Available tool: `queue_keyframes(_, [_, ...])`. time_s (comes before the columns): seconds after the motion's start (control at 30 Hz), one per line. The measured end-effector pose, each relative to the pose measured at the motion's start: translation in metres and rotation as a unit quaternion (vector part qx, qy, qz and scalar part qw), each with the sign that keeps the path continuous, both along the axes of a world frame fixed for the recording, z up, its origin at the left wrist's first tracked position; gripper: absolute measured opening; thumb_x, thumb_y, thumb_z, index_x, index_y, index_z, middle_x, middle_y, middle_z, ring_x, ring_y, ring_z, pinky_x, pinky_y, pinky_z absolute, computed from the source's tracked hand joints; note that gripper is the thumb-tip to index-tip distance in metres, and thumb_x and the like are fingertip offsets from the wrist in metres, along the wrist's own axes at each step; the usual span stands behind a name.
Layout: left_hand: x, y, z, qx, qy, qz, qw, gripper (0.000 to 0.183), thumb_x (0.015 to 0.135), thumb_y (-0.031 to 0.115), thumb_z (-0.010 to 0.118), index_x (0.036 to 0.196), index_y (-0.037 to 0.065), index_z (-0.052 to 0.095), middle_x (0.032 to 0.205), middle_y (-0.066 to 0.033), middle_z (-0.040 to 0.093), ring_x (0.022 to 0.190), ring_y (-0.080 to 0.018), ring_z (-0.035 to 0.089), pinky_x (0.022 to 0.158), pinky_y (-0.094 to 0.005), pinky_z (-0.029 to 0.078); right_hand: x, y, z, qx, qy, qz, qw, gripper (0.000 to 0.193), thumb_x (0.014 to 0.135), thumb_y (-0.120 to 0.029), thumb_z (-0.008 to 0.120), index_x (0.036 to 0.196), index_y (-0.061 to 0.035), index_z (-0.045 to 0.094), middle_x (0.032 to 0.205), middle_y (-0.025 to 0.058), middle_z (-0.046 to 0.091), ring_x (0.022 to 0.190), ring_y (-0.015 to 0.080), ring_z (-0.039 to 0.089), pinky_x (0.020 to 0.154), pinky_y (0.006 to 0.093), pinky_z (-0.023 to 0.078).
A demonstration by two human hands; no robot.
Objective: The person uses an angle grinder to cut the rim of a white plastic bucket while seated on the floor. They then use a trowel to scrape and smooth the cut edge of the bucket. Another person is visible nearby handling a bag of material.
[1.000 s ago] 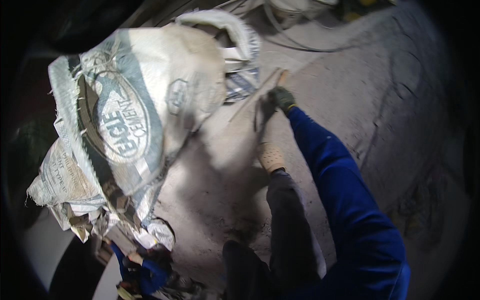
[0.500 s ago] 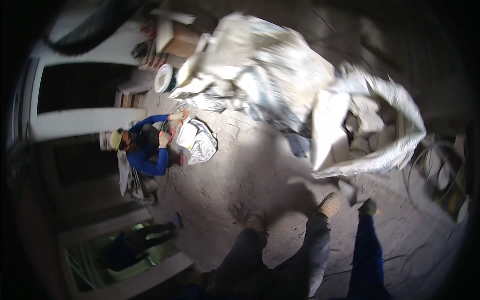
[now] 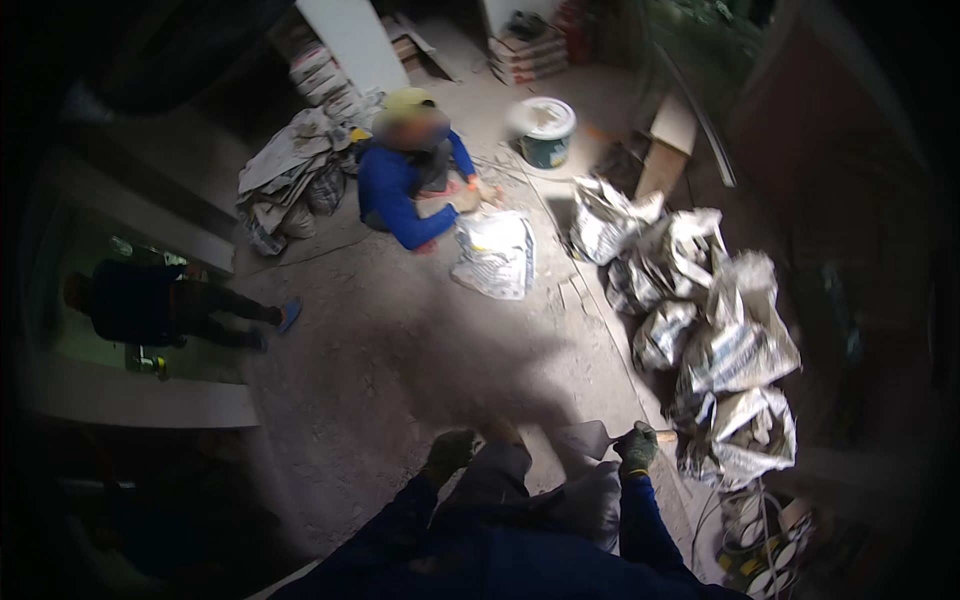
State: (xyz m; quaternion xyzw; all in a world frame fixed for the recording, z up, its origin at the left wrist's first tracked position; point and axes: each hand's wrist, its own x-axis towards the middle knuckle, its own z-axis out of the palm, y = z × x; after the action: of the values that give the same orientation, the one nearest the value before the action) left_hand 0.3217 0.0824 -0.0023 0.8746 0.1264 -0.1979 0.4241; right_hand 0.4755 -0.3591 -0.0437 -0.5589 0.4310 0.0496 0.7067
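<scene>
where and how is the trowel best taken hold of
Likely by the narrow handle of the trowel, from the right, as the right hand grips it: the handle's end points right, while the broad, flat blade points left.

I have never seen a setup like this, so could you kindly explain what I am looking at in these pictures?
There is no machine here: a person works with their own two gloved hands. Every picture comes from one wide fisheye camera worn on the head, looking down, so edges bend near the rim. The right hand has a trowel in its grip, blade pointing left. The left hand is near the knee; I cannot tell whether it holds anything. On the dusty floor, filled sacks stand at the right, and a green bucket further off. A co-worker sits low beside a pale bag.
</scene>
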Motion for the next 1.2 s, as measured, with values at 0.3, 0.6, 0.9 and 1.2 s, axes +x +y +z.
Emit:
queue_keyframes(0.3, [0.107, 0.089, 0.132, -0.370, -0.001, 0.223, 0.902, 0.048, 0.099, 0.031, 0.068, 0.140, 0.007, 0.056, 0.128, -0.0051, 0.065, 0.107, -0.0193, 0.067, 0.086, -0.0380, 0.058, 0.091, 0.306, 0.152, 0.058, -0.186, 0.228, 0.954, 0.023, 0.093, -0.001, 0.064, 0.115, -0.0004, 0.067, 0.077, 0.0060, 0.064, 0.061, 0.0150, 0.062, 0.058, 0.0319, 0.056])
queue_keyframes(0.6, [0.159, 0.308, 0.185, -0.169, 0.212, 0.197, 0.942, 0.034, 0.096, 0.035, 0.071, 0.120, 0.011, 0.071, 0.103, -0.0090, 0.070, 0.079, -0.0225, 0.068, 0.062, -0.0348, 0.057, 0.163, 0.543, 0.198, 0.009, -0.326, 0.462, 0.825, 0.024, 0.096, -0.004, 0.065, 0.120, 0.0014, 0.064, 0.084, 0.0081, 0.068, 0.077, 0.0173, 0.067, 0.073, 0.0319, 0.057])
queue_keyframes(0.9, [0.183, 0.525, 0.217, 0.389, -0.122, -0.008, 0.913, 0.030, 0.092, 0.031, 0.071, 0.119, 0.019, 0.076, 0.112, -0.0152, 0.073, 0.098, -0.0354, 0.072, 0.089, -0.0483, 0.055, 0.305, 0.757, 0.277, -0.096, -0.253, 0.854, 0.445, 0.056, 0.096, -0.033, 0.067, 0.143, -0.0062, 0.055, 0.111, 0.0161, 0.069, 0.106, 0.0322, 0.066, 0.097, 0.0424, 0.051])
queue_keyframes(1.2, [0.311, 0.729, 0.271, 0.249, -0.050, 0.022, 0.967, 0.031, 0.094, 0.036, 0.068, 0.108, 0.009, 0.077, 0.103, -0.0174, 0.073, 0.096, -0.0353, 0.069, 0.087, -0.0461, 0.054, 0.382, 0.990, 0.275, -0.097, -0.338, 0.873, 0.339, 0.056, 0.095, -0.040, 0.068, 0.141, -0.0107, 0.055, 0.118, 0.0208, 0.068, 0.110, 0.0386, 0.065, 0.094, 0.0476, 0.051])
